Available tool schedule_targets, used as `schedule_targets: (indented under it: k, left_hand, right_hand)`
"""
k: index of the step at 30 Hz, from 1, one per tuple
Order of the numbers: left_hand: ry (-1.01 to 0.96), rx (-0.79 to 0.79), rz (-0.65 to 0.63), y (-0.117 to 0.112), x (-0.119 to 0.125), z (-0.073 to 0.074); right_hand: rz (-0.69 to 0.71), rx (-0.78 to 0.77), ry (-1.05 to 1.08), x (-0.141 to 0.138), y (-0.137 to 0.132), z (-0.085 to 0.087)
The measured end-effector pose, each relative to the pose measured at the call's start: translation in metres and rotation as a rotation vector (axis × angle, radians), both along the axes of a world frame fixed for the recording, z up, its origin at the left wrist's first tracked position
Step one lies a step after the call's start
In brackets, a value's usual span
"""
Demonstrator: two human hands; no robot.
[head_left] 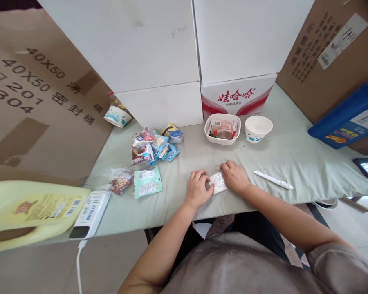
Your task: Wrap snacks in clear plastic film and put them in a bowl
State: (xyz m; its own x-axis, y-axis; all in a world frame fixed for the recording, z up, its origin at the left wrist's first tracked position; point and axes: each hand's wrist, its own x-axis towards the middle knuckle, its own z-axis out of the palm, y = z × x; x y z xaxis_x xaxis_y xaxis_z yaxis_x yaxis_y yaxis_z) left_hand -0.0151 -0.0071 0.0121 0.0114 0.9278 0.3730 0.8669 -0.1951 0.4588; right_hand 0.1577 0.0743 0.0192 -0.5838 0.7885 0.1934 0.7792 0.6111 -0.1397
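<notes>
A small clear-and-white snack packet (217, 182) lies on the pale green table cover (282, 157) near its front edge. My left hand (198, 189) has its fingers curled on the packet's left end. My right hand (234, 177) grips the packet's right end with bent fingers. Both hands rest on the cloth. A white pen (272, 179) lies just right of my right hand.
A white square dish (222, 129) holding wrapped snacks and an empty paper bowl (258, 128) stand behind my hands. A pile of snack packets (155, 145) and a green packet (147, 182) lie left. White and brown boxes wall the back. A yellow jug (27, 212) and power bank (90, 213) sit at left.
</notes>
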Motion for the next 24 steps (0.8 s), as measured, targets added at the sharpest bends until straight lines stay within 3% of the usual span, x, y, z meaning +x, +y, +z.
schedule_targets:
  k: [3,8,11,13,15,16,18,20,22,24]
  left_hand:
    - [-0.005,-0.01,-0.004,0.0,-0.001,0.001]
    - [-0.033,0.007,-0.061,-0.001,-0.004,0.002]
    - [-0.089,0.036,-0.089,-0.002,-0.008,0.002]
    - [-0.125,0.05,-0.096,-0.001,-0.01,0.001]
    - [-0.129,0.048,-0.099,-0.001,-0.01,0.001]
    - [-0.124,0.043,-0.1,0.0,-0.01,0.001]
    - [-0.114,0.03,-0.103,0.001,-0.009,0.001]
    - [-0.113,0.025,-0.104,0.002,-0.009,0.001]
    - [-0.113,0.024,-0.108,0.003,-0.008,0.001]
    - [-0.11,0.02,-0.113,0.003,-0.009,0.001]
  right_hand:
    - [-0.06,0.043,0.048,0.008,0.005,0.009]
    - [0.482,-0.042,0.085,0.008,-0.021,0.011]
    - [0.53,-0.13,-0.004,0.014,-0.024,0.006]
    - [0.511,-0.138,-0.007,0.027,-0.005,0.012]
    - [0.4,-0.078,0.049,0.044,0.029,0.029]
    - [0.281,-0.024,0.09,0.053,0.05,0.041]
    - [-0.063,0.072,0.118,0.069,0.094,0.066]
    - [-0.394,-0.009,0.021,0.078,0.135,0.086]
    - [-0.473,-0.13,-0.039,0.08,0.168,0.095]
    - [-0.468,-0.256,-0.078,0.077,0.191,0.094]
